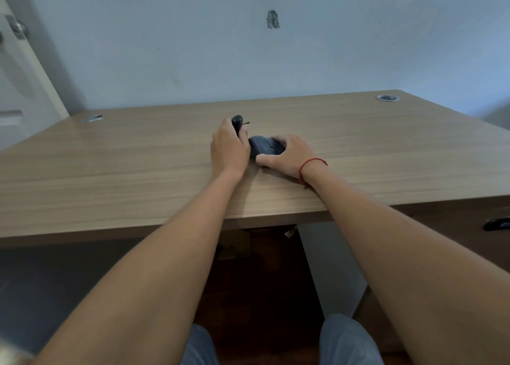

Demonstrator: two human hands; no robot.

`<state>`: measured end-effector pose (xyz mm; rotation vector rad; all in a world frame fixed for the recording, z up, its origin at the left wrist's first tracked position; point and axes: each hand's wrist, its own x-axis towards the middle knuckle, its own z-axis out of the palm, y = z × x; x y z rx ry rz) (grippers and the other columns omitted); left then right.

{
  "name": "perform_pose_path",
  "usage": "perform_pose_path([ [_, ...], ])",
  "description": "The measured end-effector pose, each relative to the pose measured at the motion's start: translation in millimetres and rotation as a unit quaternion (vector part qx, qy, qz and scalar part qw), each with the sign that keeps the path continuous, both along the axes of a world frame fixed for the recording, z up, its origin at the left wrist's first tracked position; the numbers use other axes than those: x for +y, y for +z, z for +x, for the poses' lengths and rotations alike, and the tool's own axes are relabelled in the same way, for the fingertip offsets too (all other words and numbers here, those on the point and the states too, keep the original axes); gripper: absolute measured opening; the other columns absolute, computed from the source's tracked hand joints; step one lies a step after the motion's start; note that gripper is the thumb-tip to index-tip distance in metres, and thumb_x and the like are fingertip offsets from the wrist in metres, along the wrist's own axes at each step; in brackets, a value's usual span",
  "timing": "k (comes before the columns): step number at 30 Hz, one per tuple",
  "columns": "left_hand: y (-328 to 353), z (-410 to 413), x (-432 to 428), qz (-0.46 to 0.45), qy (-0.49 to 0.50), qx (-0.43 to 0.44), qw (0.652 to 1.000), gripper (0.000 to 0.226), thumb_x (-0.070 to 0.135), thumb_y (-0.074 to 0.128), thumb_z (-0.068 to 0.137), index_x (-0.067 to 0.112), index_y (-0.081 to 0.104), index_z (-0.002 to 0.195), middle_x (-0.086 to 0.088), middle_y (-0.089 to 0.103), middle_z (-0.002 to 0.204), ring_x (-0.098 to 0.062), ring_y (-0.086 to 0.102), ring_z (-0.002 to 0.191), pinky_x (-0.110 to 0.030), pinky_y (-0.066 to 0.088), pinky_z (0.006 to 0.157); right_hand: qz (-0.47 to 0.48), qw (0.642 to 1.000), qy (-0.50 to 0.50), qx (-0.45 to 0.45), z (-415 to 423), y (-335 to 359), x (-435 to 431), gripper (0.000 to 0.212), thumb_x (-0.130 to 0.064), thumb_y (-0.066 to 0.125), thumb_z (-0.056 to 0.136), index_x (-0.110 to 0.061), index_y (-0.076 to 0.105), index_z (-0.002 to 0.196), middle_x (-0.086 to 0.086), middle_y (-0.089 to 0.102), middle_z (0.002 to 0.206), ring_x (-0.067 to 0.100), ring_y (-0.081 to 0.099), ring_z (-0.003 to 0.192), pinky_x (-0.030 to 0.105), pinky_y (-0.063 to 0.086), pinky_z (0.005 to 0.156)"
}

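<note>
Head view, right hand (288,154) curled round dark computer mouse (265,146) resting mid-desk (110,171), left hand (229,149) fisted round small black-handled tool (237,120), thin tip showing, also mid-desk.

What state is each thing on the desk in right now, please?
mouse: lying on the desk, held by the right hand.
small black tool: gripped in the left hand, beside the mouse.
left grommet: set in the desk.
right grommet: set in the desk.
</note>
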<state>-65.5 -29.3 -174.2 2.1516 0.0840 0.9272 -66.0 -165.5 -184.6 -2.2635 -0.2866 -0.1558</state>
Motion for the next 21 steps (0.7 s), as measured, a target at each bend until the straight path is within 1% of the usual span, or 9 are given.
perform_pose_path([
  [3,2.1,-1.3,-0.8,-0.068,-0.041,-0.055,0.995,0.028,0.025,0.054,0.092,-0.002,0.054,0.089,-0.023,0.065,0.088,-0.039,0.059,0.085,-0.038,0.044,0.071,-0.005,1.0,-0.006,0.003,1.9,-1.5,-1.1,0.044,-0.048,0.073,0.068,-0.015,0.068,0.097,0.0,0.067,0.086,0.017,0.06,0.077,0.027,0.041,0.062],
  [5,0.4,0.1,-0.8,-0.048,-0.038,-0.034,0.998,0.027,0.025,0.055,0.091,-0.002,0.055,0.091,-0.023,0.065,0.091,-0.039,0.059,0.087,-0.04,0.045,0.072,-0.011,1.0,-0.008,-0.001,2.9,-1.1,-0.5,0.042,-0.049,0.072,0.073,-0.013,0.067,0.093,0.0,0.063,0.08,0.016,0.057,0.072,0.029,0.041,0.061],
  [7,-2.9,2.8,-0.2,-0.003,-0.001,0.016,1.0,0.027,0.024,0.053,0.092,-0.002,0.055,0.098,-0.024,0.064,0.101,-0.039,0.058,0.096,-0.039,0.044,0.075,-0.007,1.0,-0.014,-0.001,5.5,-1.7,0.8,0.041,-0.048,0.063,0.084,-0.011,0.069,0.101,0.003,0.069,0.09,0.02,0.062,0.082,0.033,0.048,0.071],
  [9,-5.2,7.6,2.0,-0.001,0.007,0.03,1.0,0.028,0.025,0.052,0.092,-0.002,0.056,0.098,-0.024,0.064,0.102,-0.04,0.058,0.097,-0.039,0.044,0.075,-0.017,1.0,-0.022,-0.003,10.3,-3.0,2.0,0.043,-0.046,0.053,0.092,-0.008,0.068,0.105,0.006,0.069,0.095,0.025,0.063,0.09,0.033,0.047,0.076],
  [11,-4.6,9.5,3.8,-0.037,-0.001,0.007,0.999,0.031,0.028,0.053,0.09,-0.002,0.058,0.085,-0.023,0.066,0.09,-0.039,0.06,0.087,-0.036,0.044,0.069,-0.036,0.998,-0.043,-0.004,14.3,-5.1,2.5,0.045,-0.047,0.048,0.094,-0.008,0.066,0.107,0.006,0.065,0.095,0.026,0.06,0.092,0.033,0.043,0.076],
  [13,-3.9,10.7,4.9,-0.095,-0.02,-0.015,0.995,0.036,0.032,0.057,0.088,0.001,0.057,0.071,-0.019,0.067,0.076,-0.035,0.063,0.077,-0.034,0.045,0.064,-0.046,0.996,-0.076,0.002,16.9,-6.2,2.8,0.053,-0.051,0.043,0.094,-0.006,0.064,0.113,0.01,0.067,0.104,0.03,0.061,0.1,0.038,0.047,0.087],
  [15,-3.3,9.3,5.0,-0.112,-0.04,-0.014,0.993,0.037,0.033,0.061,0.086,0.0,0.058,0.067,-0.013,0.064,0.067,-0.029,0.062,0.068,-0.034,0.047,0.062,-0.054,0.994,-0.098,0.003,17.6,-5.5,3.5,0.057,-0.053,0.041,0.094,-0.005,0.063,0.117,0.015,0.069,0.111,0.035,0.061,0.107,0.045,0.047,0.097],
  [19,-4.3,9.2,2.4,-0.057,-0.054,-0.014,0.997,0.031,0.029,0.063,0.084,0.008,0.05,0.065,-0.015,0.061,0.067,-0.028,0.057,0.068,-0.033,0.043,0.062,-0.058,0.993,-0.102,0.003,15.5,-4.7,4.6,0.057,-0.055,0.042,0.092,-0.007,0.064,0.114,0.015,0.069,0.109,0.035,0.061,0.106,0.045,0.049,0.093],
  [21,-3.8,7.7,2.4,-0.073,-0.058,-0.023,0.995,0.034,0.028,0.064,0.082,0.005,0.052,0.062,-0.011,0.06,0.061,-0.025,0.054,0.06,-0.027,0.041,0.056,-0.058,0.993,-0.106,0.002,15.1,-4.8,4.3,0.058,-0.056,0.042,0.092,-0.007,0.064,0.113,0.014,0.069,0.108,0.035,0.062,0.105,0.045,0.049,0.094],
])
